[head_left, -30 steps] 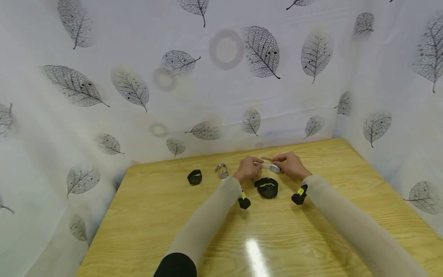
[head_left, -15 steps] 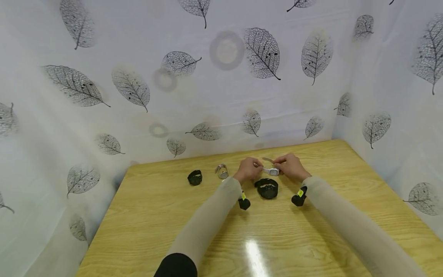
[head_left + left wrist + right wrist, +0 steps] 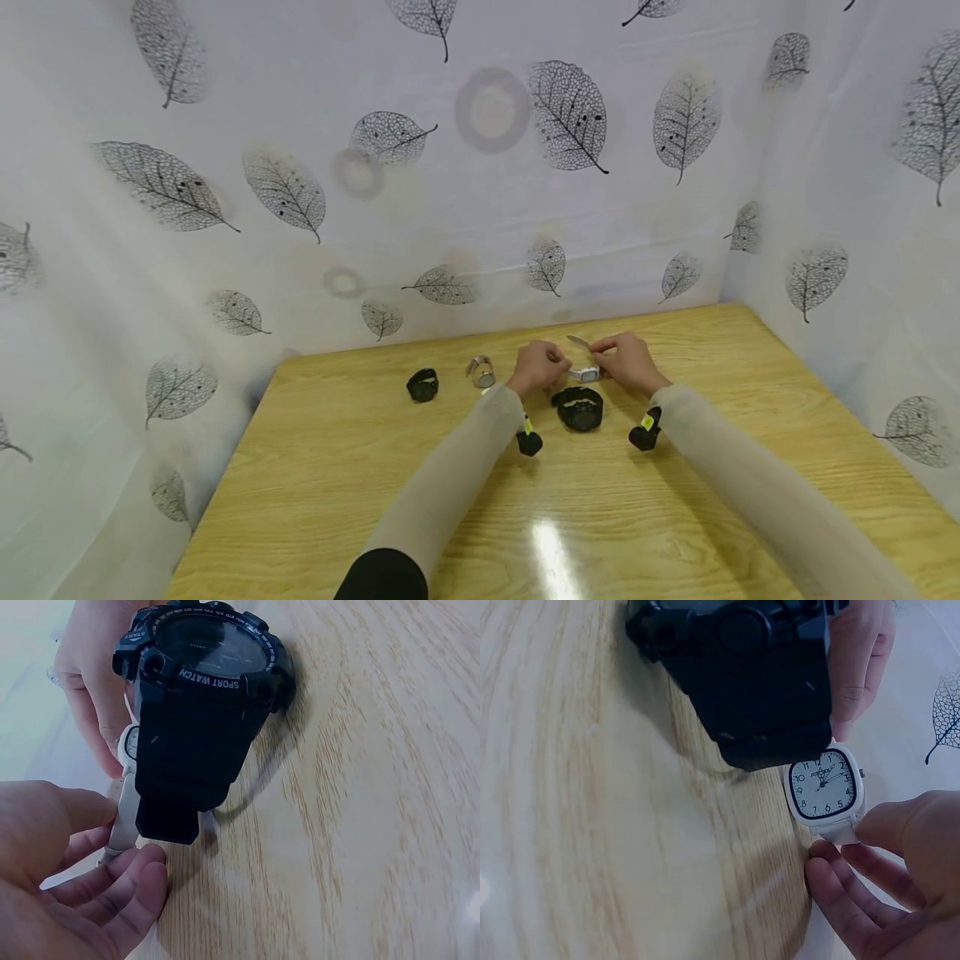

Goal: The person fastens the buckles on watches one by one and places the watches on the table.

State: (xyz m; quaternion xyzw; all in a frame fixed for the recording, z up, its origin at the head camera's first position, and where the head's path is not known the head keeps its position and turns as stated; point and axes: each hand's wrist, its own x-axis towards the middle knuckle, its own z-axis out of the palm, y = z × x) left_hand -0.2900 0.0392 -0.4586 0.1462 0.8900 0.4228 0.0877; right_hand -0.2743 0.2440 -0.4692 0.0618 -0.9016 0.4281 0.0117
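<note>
Between both hands, near the table's back edge, is a white wristwatch (image 3: pixel 587 375) with a squarish case. Its dial faces the right wrist camera, and the black-rimmed watch face (image 3: pixel 823 787) shows clearly there. My left hand (image 3: pixel 538 367) pinches one strap (image 3: pixel 126 814) between thumb and fingers. My right hand (image 3: pixel 628 363) pinches the other strap (image 3: pixel 840 834) close to the case; that strap's free end (image 3: pixel 577 342) sticks out behind the fingers. Just in front lies a bulky black sport watch (image 3: pixel 582 412), which hides part of the white one in both wrist views.
On the wooden table (image 3: pixel 337 475), left of my hands, lie a watch with a light strap (image 3: pixel 482 372) and a smaller black watch (image 3: pixel 423 386). A leaf-patterned white cloth (image 3: pixel 420 217) hangs along the back and sides.
The white wristwatch has shifted slightly left and towards me, and its free strap end has tilted. Both hands keep their pinch; the other watches stay put.
</note>
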